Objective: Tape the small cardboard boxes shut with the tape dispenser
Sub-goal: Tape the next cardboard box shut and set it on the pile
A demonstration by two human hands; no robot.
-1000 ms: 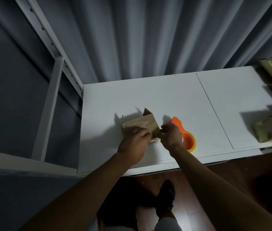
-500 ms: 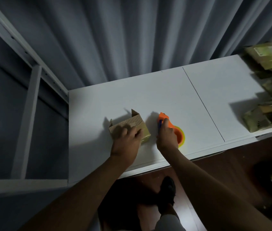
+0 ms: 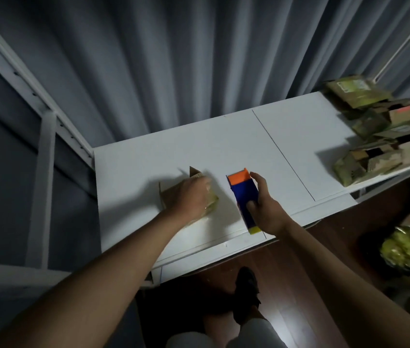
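Note:
A small cardboard box (image 3: pixel 167 195) lies on the white table (image 3: pixel 224 144), one flap sticking up at its far side. My left hand (image 3: pixel 191 197) lies on top of the box and covers most of it. To its right, my right hand (image 3: pixel 264 205) grips the tape dispenser (image 3: pixel 244 197), which is blue with an orange front end and a yellow tip at the near end. The dispenser is held just above the table, about a hand's width right of the box. Whether my left fingers curl round the box's edge is hidden.
A heap of several small cardboard boxes (image 3: pixel 384 136) fills the table's right end. A white metal rack frame (image 3: pixel 45 136) stands at the left, grey curtains behind. A yellow-green bag (image 3: pixel 405 252) lies on the dark floor at right. My shoe (image 3: pixel 246 292) shows below the table edge.
My right hand has left the box, taken the tape dispenser off the table and turned it so its blue side faces up. My left hand stayed on the box.

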